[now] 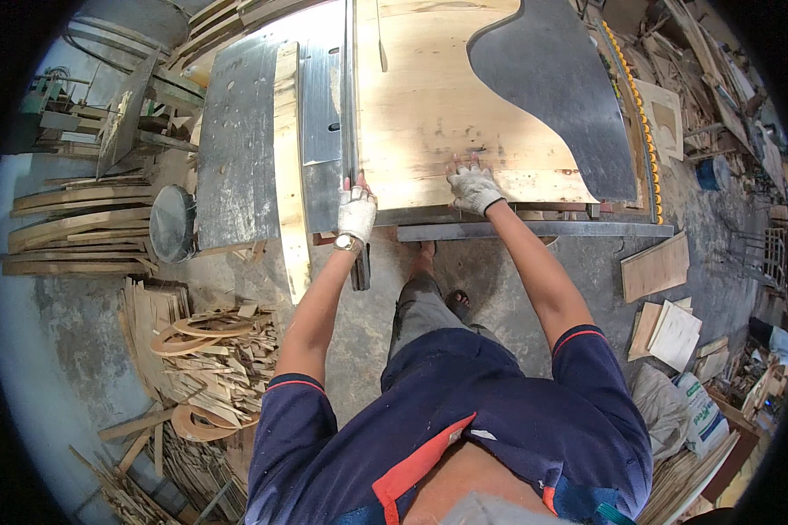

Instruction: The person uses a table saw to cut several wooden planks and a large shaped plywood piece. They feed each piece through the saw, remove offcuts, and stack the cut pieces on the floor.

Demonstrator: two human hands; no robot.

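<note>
A large pale plywood board [438,114] with a wavy cut right edge lies flat on a dark machine table [543,70]. My right hand [475,188], in a white fingerless glove, rests on the board's near part with its fingers spread. My left hand [357,212], gloved likewise and with a watch at the wrist, lies at the board's near left corner. Its fingers stretch forward over the long metal guide rail [350,105] beside the board. Left of the rail, a slightly curved wood strip [287,157] lies lengthwise, jutting past the table's near edge.
A metal bar [534,231] runs along the table's front, and a yellow toothed strip [643,114] along its right. Wood offcuts [219,359] heap on the floor at left, near stacked curved pieces [83,219] and a round drum [173,225]. Loose panels [657,267] and sacks [700,411] lie right.
</note>
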